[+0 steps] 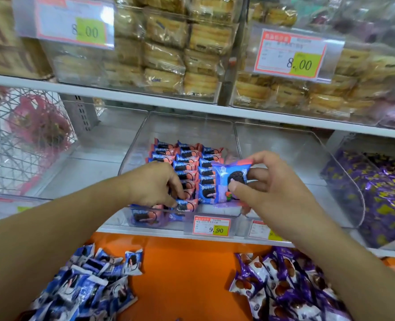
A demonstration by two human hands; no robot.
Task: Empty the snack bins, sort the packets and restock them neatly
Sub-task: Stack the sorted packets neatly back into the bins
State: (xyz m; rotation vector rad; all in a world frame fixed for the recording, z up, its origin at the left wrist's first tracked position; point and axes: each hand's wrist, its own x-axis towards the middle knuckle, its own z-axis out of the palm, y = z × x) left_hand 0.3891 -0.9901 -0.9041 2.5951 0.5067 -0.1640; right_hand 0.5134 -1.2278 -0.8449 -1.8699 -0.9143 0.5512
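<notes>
Two hands are working over the clear middle bin (pixel 136 144), where pink-and-blue cookie packets (pixel 187 166) are lying in tidy rows, near the front wall and its 9.90 price tag (pixel 212 227). The right hand (pixel 268 181) is holding one such packet (pixel 231 181) just above the rows, at the right edge of the bin — thumb pressing on the front face, fingers curling behind it, a pinch rather than a full fist. The left hand (pixel 154 184) is curling down onto the front of the rows, fingertips pinching a packet at the near end (pixel 187 204), apparently squaring it against its neighbours.

These packets are looking light and crinkly, with glossy film that is probably slippery and a biscuit inside that is likely to crack under a hard squeeze. Taking hold by the flat faces or the crimped end seals seems the safest — gentle pressure, no bending across the middle.

Beside the middle bin, the bin on the right (pixel 340 172) is standing bare, and a further one is holding purple sweets (pixel 381 200). On the orange counter (pixel 184 274) below, a heap of blue-and-white packets (pixel 85 288) is lying at the left and a heap of purple packets (pixel 289 283) at the right, waiting to be restocked.
</notes>
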